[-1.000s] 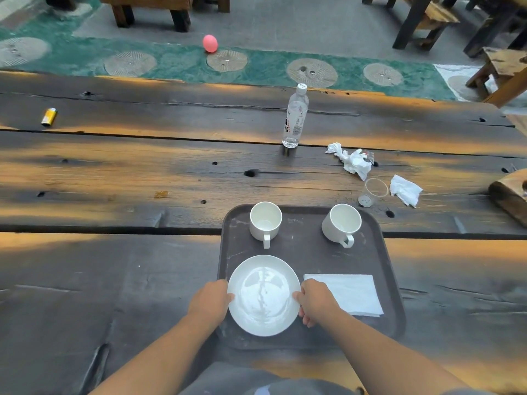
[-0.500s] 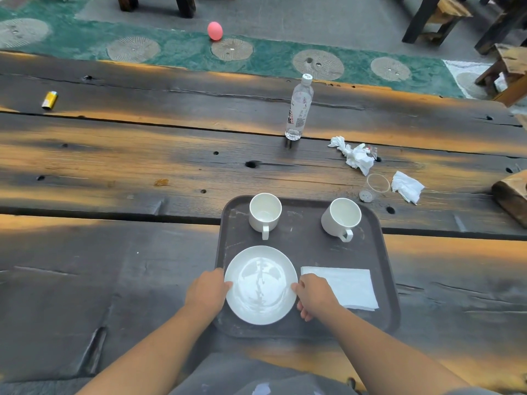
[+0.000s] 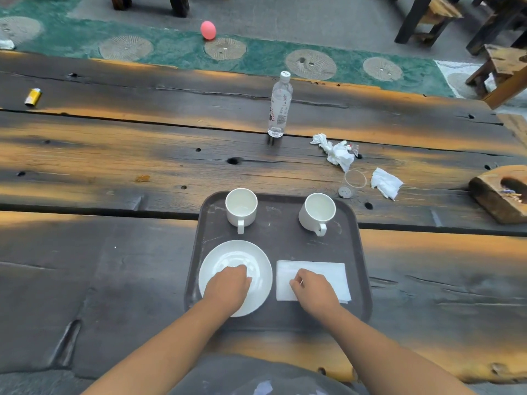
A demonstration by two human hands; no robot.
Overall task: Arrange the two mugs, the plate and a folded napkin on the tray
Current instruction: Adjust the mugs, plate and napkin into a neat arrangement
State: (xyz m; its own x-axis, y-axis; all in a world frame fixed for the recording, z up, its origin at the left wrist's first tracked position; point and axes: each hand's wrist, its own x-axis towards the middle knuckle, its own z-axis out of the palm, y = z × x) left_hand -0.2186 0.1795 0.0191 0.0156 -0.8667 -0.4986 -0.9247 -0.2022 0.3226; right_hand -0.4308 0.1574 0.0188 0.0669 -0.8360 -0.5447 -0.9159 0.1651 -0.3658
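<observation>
Head view, left hand (image 3: 226, 286) covering plate (image 3: 228, 253) centre

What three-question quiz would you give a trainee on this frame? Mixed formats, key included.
1. Fill in: on the tray, the plate lies to the ____ of the napkin.
2. True or false: the left mug and the right mug both stand upright at the tray's far side, handles toward the person.
3. Pick one: the right hand rests on A) the plate, B) the napkin, C) the right mug.

Key: 1 left; 2 true; 3 B.
</observation>
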